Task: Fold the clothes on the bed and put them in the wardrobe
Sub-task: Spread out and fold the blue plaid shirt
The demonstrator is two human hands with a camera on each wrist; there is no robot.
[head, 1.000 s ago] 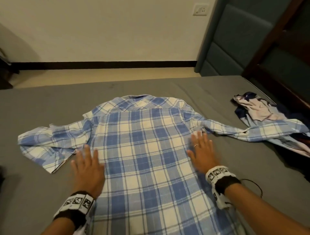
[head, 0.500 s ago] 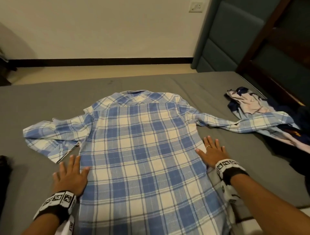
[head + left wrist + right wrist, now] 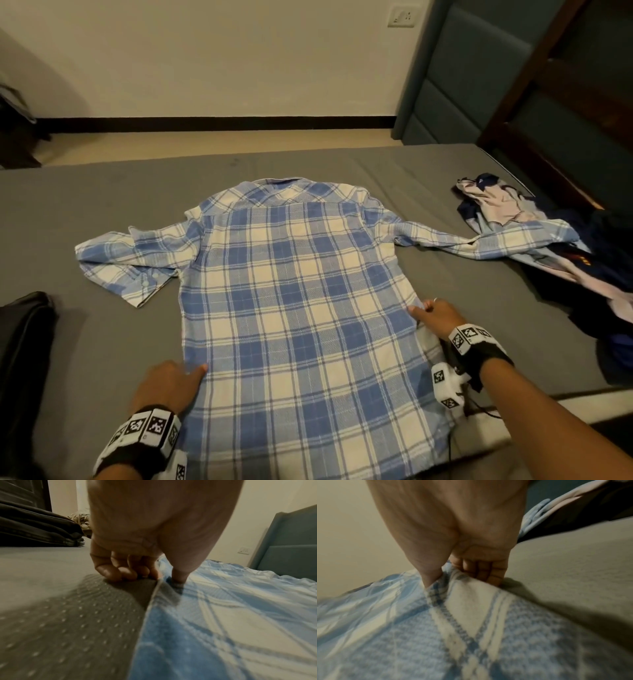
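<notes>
- Right, starting at the far left: a dark folded item [image 3: 24,346] sits at the bed's edge, well clear of your working area, so you can ignore it.
- The left sleeve [image 3: 126,260] lies doubled back on itself beside the body; to my eye it wants flattening before it gets folded in.
- Your left hand [image 3: 168,385] is at the left side seam of the plaid shirt [image 3: 294,308], which lies back-up and flat in the middle of the grey bed [image 3: 85,342]. The wrist view shows the thumb on top of the cloth and the fingers [image 3: 111,573] curled at the edge, so you're pinching it.
- Your right hand [image 3: 433,317] mirrors it on the right seam, thumb on the cloth, fingers [image 3: 485,573] tucked under the raised edge, clamped on the fabric.
- Pull outward evenly with both hands; that looks like the way to take slack out without skewing the checks.
- Watch the right sleeve [image 3: 479,240]: its end lies across the pile of unfolded clothes [image 3: 534,219], and I'd expect a tug to drag that pile along.
- The wardrobe isn't identifiable from here, so stowing is a long way off.
</notes>
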